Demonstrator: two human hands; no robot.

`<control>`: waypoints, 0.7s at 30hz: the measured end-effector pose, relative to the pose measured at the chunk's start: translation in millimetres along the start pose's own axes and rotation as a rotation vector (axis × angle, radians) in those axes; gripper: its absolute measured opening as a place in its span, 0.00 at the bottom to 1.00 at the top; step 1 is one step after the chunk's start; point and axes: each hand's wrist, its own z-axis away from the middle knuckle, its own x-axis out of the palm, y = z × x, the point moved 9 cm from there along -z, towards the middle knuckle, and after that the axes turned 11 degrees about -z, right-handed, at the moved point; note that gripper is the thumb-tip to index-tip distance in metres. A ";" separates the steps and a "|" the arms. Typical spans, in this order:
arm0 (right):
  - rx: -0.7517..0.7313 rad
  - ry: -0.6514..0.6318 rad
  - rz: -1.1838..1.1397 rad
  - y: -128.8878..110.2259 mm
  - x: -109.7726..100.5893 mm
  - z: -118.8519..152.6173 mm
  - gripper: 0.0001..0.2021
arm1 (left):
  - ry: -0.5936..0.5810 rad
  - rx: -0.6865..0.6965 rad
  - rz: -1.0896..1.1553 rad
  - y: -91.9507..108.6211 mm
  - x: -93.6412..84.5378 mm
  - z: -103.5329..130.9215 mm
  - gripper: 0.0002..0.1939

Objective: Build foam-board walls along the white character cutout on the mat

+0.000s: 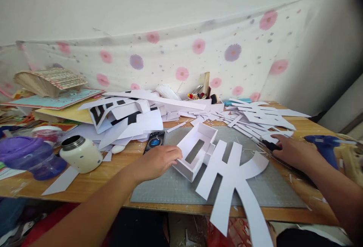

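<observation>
My left hand (161, 160) pinches the left edge of a large white foam-board character (235, 175). The part at its left has raised side walls forming an open box (195, 148) with a slot in it; the right part is flat and hangs past the table's front edge. A grey cutting mat (176, 192) lies beneath. My right hand (295, 150) is at the mat's right side, its fingers closed round a black-handled tool (270, 145) whose far end I cannot make out. Just right of that hand lies a blue glue gun (323, 145).
White board scraps (249, 115) cover the back right. At the back left are stacked boards (124, 122). A phone (154, 141) lies beside the mat. Left stand an uncapped cream bottle (81, 156) and a purple-lidded cup (31, 156). A flowered sheet (170, 58) hangs behind.
</observation>
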 end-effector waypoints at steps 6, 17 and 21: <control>0.071 0.029 -0.051 -15.5 -21.4 7.4 0.31 | -0.028 -0.064 -0.084 -43.8 11.6 -21.1 0.14; 0.023 -0.172 -0.619 -51.3 9.0 16.4 0.31 | -0.029 -0.460 -0.017 -44.5 30.7 -36.3 0.30; 0.007 -0.165 -0.699 -50.0 7.6 15.5 0.28 | 0.023 -0.511 -0.022 -47.4 38.1 -40.1 0.27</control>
